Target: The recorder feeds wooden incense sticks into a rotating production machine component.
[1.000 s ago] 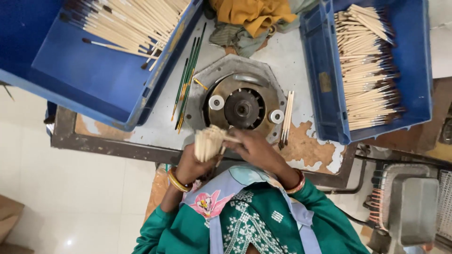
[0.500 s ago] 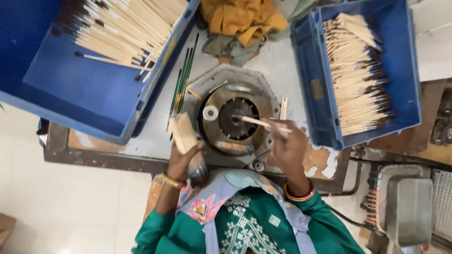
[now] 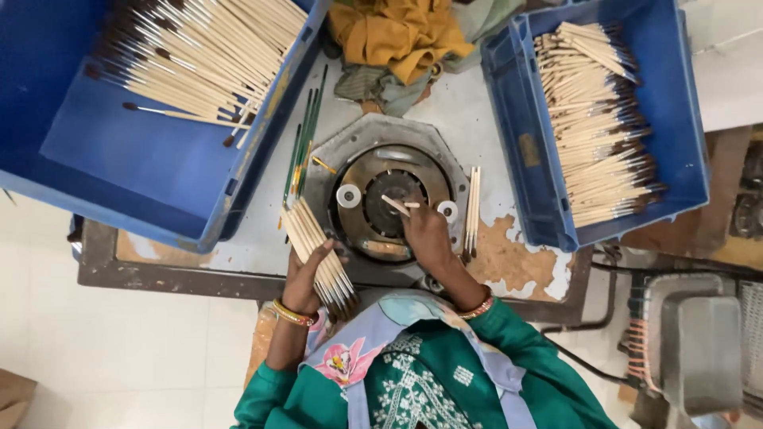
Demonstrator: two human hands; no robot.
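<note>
Since half a second ago the right hand [image 3: 425, 234] has drawn back a little toward the body while keeping its brush handle [image 3: 395, 205] at the middle of the round machine [image 3: 381, 199]; the left hand [image 3: 306, 274] and its bundle have hardly shifted.

In the head view, the left hand is closed around a bundle of brushes [image 3: 318, 254], the pale handles fanning up and away from the palm, dark tips toward the body. The right hand pinches one wooden brush handle between fingertips, its far end resting on the machine's dark centre.

Just right of the right hand, a few loose handles [image 3: 472, 208] lie on the table [image 3: 509, 262]. Beyond them the right blue crate [image 3: 683, 119] rim stands near. Left of the left hand, green brushes [image 3: 304, 139] lie beside the left blue crate [image 3: 119, 159], whose edge leaves only a narrow strip of table. An ochre cloth [image 3: 401, 36] lies beyond the machine.
</note>
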